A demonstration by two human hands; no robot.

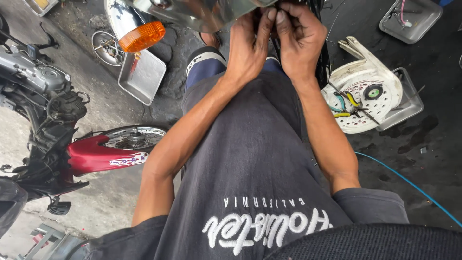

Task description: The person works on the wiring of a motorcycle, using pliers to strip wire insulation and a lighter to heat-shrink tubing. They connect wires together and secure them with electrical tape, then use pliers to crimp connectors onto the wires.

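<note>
- I see a small dark part [270, 21], mostly hidden, pinched at the top of the view just under the chrome headlight housing [202, 12].
- My left hand [248, 45] has its fingers curled tight, fingertips pressed on that part.
- My right hand [298, 41] is clenched the same way, fingertips [284, 17] meeting the left ones on it.
- An orange turn signal [142, 36] hangs left of the hands.
- A metal tray [142, 77] lies on the ground below it.
- A white plastic cover [368, 91] holding pliers [349, 103] sits to the right.
</note>
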